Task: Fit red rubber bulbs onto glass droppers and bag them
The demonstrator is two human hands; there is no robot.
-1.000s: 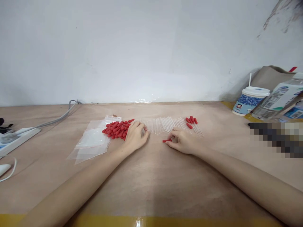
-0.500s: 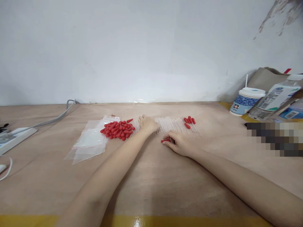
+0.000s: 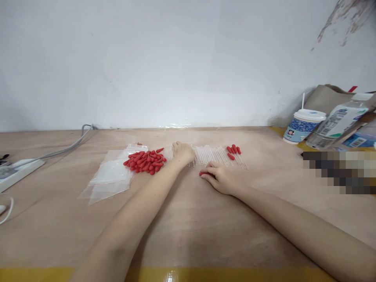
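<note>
- With right hand, just right of ctr, pinching one red bulb btwn thumb & fingertips, low nr the tabletop.
- With left hand, nr mid-frame, covering part of the row of clear tubes; fingers mostly out of sight, so can't tell if gripping any.
- Can count approx. five bulbs in the capped group, right of ctr, apparently fitted on tube ends; judging by that, only a small part done.
- Leaves, as far as visible, a big heap of loose bulbs left of ctr, plus most tubes w/o red ends.
- Beside the heap, twd left, shows flat clear bags, overlapping.
- Looks like wood-tone surface, w/ yellow tape along bottom edge of frame.
- Backs onto pale wall, stained at upper right.
- At right edge, shows lidded cup next to bottle; below, pixelated patch, can't tell what.
- At left edge, shows white power strip w/ grey cable running twd wall base.
</note>
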